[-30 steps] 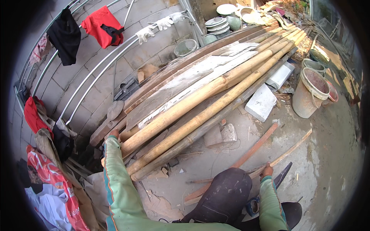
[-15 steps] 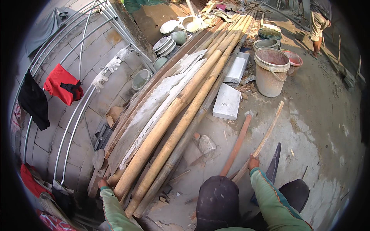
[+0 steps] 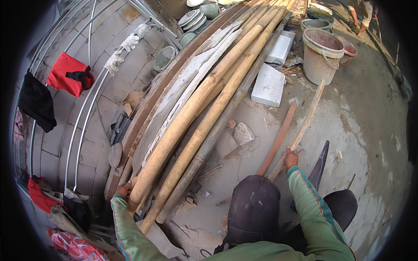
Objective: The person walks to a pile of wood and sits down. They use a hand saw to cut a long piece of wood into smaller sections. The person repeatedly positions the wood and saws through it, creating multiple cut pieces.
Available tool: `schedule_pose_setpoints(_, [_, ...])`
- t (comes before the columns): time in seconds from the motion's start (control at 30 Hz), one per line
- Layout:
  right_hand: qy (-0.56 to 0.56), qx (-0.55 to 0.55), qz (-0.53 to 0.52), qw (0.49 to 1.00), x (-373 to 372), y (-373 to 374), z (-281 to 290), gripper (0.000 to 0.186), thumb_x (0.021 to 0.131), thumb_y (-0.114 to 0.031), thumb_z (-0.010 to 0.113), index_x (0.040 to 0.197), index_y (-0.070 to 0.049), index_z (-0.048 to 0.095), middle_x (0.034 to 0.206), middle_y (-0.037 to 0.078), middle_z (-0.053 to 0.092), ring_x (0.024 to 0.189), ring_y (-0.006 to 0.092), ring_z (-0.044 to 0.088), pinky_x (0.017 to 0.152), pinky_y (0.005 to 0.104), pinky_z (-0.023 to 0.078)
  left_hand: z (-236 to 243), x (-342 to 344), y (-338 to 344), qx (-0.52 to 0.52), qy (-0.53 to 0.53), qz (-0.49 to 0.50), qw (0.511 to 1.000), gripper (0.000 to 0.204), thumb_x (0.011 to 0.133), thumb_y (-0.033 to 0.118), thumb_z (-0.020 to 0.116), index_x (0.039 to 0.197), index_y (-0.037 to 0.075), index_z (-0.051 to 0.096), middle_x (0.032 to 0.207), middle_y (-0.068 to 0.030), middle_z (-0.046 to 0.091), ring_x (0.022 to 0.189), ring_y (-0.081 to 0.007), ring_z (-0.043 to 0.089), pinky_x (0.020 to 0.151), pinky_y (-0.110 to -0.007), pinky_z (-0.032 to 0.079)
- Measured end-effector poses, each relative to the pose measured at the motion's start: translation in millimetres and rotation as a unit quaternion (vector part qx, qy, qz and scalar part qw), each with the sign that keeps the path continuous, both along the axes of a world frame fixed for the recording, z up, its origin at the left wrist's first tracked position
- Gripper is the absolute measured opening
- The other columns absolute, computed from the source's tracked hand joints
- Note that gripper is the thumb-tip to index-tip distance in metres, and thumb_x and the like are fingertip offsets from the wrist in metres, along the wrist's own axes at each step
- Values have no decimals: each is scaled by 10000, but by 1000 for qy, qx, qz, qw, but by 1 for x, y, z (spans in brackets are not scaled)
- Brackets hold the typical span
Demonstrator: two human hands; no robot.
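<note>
My right hand (image 3: 291,159) is closed round a long, thin wooden strip (image 3: 309,116) that slants away over the concrete floor. Beside it lies a reddish-brown strip (image 3: 278,139), and on the other side a dark, tapered blade like a handsaw's (image 3: 321,158). At the near end of a stack of bamboo poles (image 3: 209,114), my left hand (image 3: 123,189) has its fingers curled against the wood. What exactly they grip is partly hidden. Grey-white weathered boards (image 3: 185,98) lie along the stack's left side. My dark-trousered knee (image 3: 254,200) is bent between my arms.
White blocks (image 3: 268,85) lie right of the poles, near a dirty bucket (image 3: 321,56). Broken masonry (image 3: 235,137) litters the floor. At left, metal pipes (image 3: 89,126) carry gloves (image 3: 126,45) and a red cloth (image 3: 67,75). Another person's legs (image 3: 363,17) show at far right.
My view has tilted down, so the scene sits higher in the picture. Both hands keep their places, the right on the wooden strip and the left at the stack's end.
</note>
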State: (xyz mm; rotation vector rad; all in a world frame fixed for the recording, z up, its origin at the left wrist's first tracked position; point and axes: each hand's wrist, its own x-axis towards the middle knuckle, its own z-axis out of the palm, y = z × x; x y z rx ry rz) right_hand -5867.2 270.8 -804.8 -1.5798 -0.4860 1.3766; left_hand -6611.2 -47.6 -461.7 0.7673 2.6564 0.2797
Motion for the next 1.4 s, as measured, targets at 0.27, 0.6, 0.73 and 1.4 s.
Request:
schedule_pose_setpoints(0.27, [25, 92, 33, 995, -10, 15, 4, 332, 1072, -330, 622, 1263, -62, 574, 822, 71, 663, 674, 191, 639, 622, 375, 534, -18, 31, 44, -65, 88, -51, 993, 735, 1019, 634, 558, 1344, -9, 703, 1325, -313, 685, 1270, -456, 630, 1087, -472, 472])
schedule_pose_setpoints(0.6, [4, 67, 33, 997, -8, 19, -1, 496, 1049, -289, 646, 1385, 69, 572, 1174, 199, 712, 1046, 306, 692, 945, 404, 523, -48, 251, 43, 323, 371, -245, 835, 508, 1001, 250, 674, 1426, -13, 585, 1419, -280, 584, 1326, -443, 558, 1116, -518, 435])
schedule_pose_setpoints(0.73, [60, 43, 26, 997, -13, 4, 19, 461, 1054, -299, 643, 1352, 43, 566, 1062, 196, 731, 874, 279, 723, 788, 406, 577, -150, 389, 27, 277, -58, -227, 932, 477, 958, 239, 730, 1364, 15, 616, 1268, -181, 667, 1126, -313, 668, 983, -413, 524])
schedule_pose_setpoints(1.4, [463, -12, 58, 884, -67, -21, 92, 696, 1072, -528, 588, 1525, -31, 408, 1421, 225, 583, 1257, 350, 644, 1028, 492, 569, 56, 375, 102, 301, 613, -233, 692, 779, 960, 228, 733, 1626, 67, 364, 1690, -272, 285, 1541, -483, 298, 1255, -643, 200])
